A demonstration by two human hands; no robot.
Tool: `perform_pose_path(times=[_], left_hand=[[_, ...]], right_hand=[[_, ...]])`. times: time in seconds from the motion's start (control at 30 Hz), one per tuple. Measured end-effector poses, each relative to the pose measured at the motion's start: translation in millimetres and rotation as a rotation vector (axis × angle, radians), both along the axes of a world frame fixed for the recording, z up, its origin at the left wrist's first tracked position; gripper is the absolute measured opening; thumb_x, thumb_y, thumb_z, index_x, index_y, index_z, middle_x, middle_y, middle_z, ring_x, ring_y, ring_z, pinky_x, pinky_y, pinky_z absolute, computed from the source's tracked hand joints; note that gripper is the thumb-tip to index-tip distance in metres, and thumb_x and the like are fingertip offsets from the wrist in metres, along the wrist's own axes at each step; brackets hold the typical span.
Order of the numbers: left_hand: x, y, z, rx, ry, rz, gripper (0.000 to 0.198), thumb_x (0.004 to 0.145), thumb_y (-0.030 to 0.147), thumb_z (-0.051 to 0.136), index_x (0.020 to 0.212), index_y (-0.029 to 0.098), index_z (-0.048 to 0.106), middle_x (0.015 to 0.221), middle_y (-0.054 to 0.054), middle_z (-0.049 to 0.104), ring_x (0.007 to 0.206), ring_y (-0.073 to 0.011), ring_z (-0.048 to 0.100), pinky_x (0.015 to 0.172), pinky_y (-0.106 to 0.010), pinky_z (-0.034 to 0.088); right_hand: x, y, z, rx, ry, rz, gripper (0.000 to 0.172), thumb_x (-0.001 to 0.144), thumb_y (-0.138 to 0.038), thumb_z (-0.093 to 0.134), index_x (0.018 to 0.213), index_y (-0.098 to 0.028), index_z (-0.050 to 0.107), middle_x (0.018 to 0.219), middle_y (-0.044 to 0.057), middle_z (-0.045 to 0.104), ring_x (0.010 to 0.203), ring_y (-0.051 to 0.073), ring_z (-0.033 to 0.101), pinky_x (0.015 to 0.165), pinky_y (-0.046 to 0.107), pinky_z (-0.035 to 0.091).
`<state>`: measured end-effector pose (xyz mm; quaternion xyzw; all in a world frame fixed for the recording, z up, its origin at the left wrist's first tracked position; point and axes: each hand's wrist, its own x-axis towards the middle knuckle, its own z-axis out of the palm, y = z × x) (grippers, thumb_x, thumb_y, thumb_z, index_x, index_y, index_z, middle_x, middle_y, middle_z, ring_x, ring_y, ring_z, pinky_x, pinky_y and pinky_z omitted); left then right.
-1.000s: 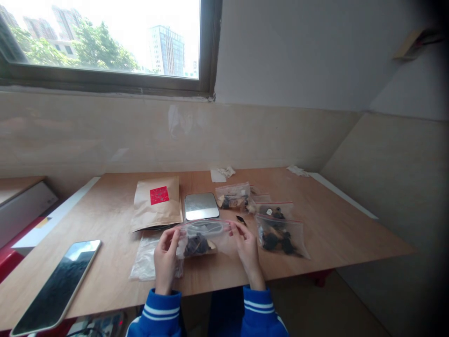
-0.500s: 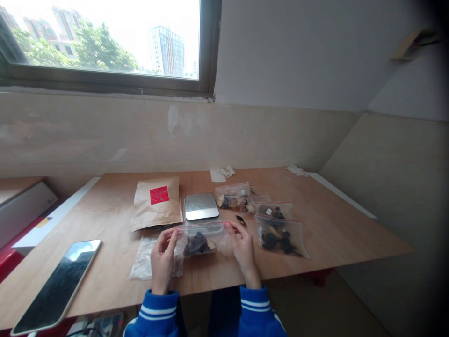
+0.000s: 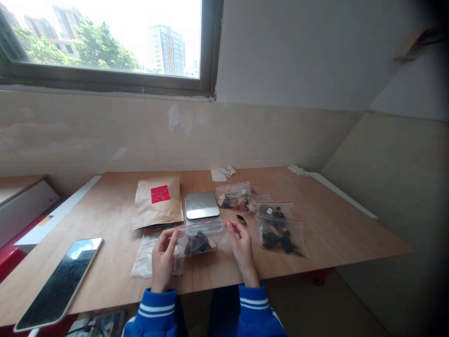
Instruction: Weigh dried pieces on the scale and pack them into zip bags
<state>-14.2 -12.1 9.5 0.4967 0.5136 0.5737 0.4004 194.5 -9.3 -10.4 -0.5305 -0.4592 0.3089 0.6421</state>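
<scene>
A clear zip bag point(image 3: 222, 241) with a red seal line hangs between my hands, dark dried pieces with pale edges lying inside it. My left hand point(image 3: 164, 255) pinches its top left corner, and my right hand point(image 3: 242, 248) pinches the top right corner. Just behind the bag sits a small scale point(image 3: 202, 206) with a bare silver plate. One loose dark dried piece point(image 3: 241, 219) lies on the table beyond my right fingers. Beneath my left hand, flat clear plastic bags point(image 3: 143, 257) are partly covered.
Several filled zip bags point(image 3: 282, 236) lie to the right and behind. A brown paper pouch point(image 3: 158, 206) with a red label lies left of the scale. A phone point(image 3: 61, 281) with a cable rests at the table's left. Crumpled tissue point(image 3: 224, 173) lies along the back edge.
Both hands keep their hold on the bag's top corners, almost unmoved. The view has shifted very slightly; the other things on the table stay where they were.
</scene>
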Motion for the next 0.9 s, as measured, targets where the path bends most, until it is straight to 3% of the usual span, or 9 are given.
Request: perform_pose_path(times=[0.1,0.23,0.47,0.73,0.9], left_hand=[[-0.6,1.5,-4.7,-0.009,-0.040,-0.073,0.033,0.080,0.046,0.058,0.094,0.017,0.063,0.089,-0.005,0.069,0.087,-0.0185,0.062,0.076,-0.027,0.047],[1.5,1.4,-6.3,-0.017,-0.055,-0.072,0.033,0.076,0.044,0.064,0.094,0.016,0.062,0.088,-0.005,0.069,0.086,-0.0180,0.062,0.078,-0.027,0.047],[2.8,0.9,-6.6,0.007,-0.004,-0.025,0.030,0.076,0.044,0.063,0.089,0.016,0.065,0.085,-0.004,0.068,0.081,-0.0164,0.061,0.076,-0.026,0.047],[4.3,-1.8,-12.0,0.078,0.227,0.118,0.029,0.079,0.046,0.059,0.089,0.019,0.064,0.091,-0.005,0.065,0.082,-0.0172,0.059,0.073,-0.026,0.046],[11.8,-3.1,-9.6,0.031,0.046,0.012,0.031,0.079,0.046,0.059,0.091,0.018,0.060,0.083,-0.004,0.065,0.077,-0.0164,0.061,0.070,-0.027,0.048]], right_hand=[[-0.1,-1.0,0.0,0.009,0.090,0.090,0.031,0.084,-0.047,0.056,0.087,-0.017,0.065,0.088,0.007,0.069,0.084,0.020,0.063,0.078,0.030,0.047],[-1.5,-1.2,-1.6,0.001,0.132,0.158,0.027,0.079,-0.043,0.064,0.088,-0.018,0.065,0.089,0.005,0.068,0.084,0.019,0.062,0.077,0.028,0.047],[-1.9,1.0,-7.1,-0.044,0.151,0.162,0.028,0.075,-0.042,0.067,0.087,-0.017,0.066,0.086,0.005,0.068,0.079,0.018,0.061,0.074,0.028,0.046],[1.3,0.7,-7.6,-0.041,0.122,0.100,0.027,0.074,-0.042,0.068,0.084,-0.016,0.066,0.084,0.005,0.068,0.080,0.019,0.061,0.077,0.030,0.046],[-3.1,-1.4,-3.0,-0.007,0.308,0.232,0.023,0.076,-0.040,0.067,0.085,-0.020,0.060,0.089,0.005,0.070,0.085,0.020,0.065,0.081,0.032,0.048]])
